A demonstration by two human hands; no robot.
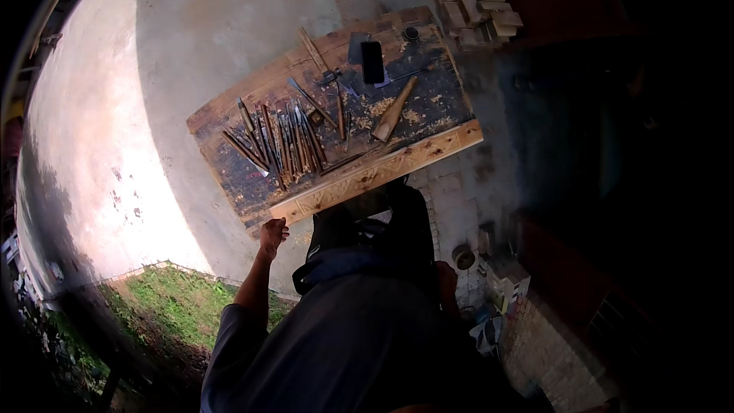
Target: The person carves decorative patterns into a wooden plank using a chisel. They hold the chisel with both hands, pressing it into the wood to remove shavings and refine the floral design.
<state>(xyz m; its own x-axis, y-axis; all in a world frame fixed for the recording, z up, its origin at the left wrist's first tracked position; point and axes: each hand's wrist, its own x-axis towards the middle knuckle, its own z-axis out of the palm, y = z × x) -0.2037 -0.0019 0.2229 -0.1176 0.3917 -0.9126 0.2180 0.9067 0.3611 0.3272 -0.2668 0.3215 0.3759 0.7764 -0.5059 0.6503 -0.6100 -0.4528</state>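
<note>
My left hand (274, 237) is beside the near left end of a long pale wooden plank (375, 172) with carved relief on its face. Its fingers are curled in loosely, and nothing shows in them. Whether it touches the plank I cannot tell. Low at my right side hangs my right hand (446, 281), in shadow, its fingers not readable. The plank lies along the near edge of a dark, worn workbench (222, 118). Behind it, several carving chisels (290, 138) are laid in a row, and a club-shaped wooden mallet (396, 111) rests among wood shavings.
A black phone (372, 62), a hammer (327, 76) and a small round dark container (411, 33) sit on the bench's far part. Wood blocks (478, 4) are stacked beyond its far right corner. Grass (172, 302) borders the concrete floor (229, 15) at left.
</note>
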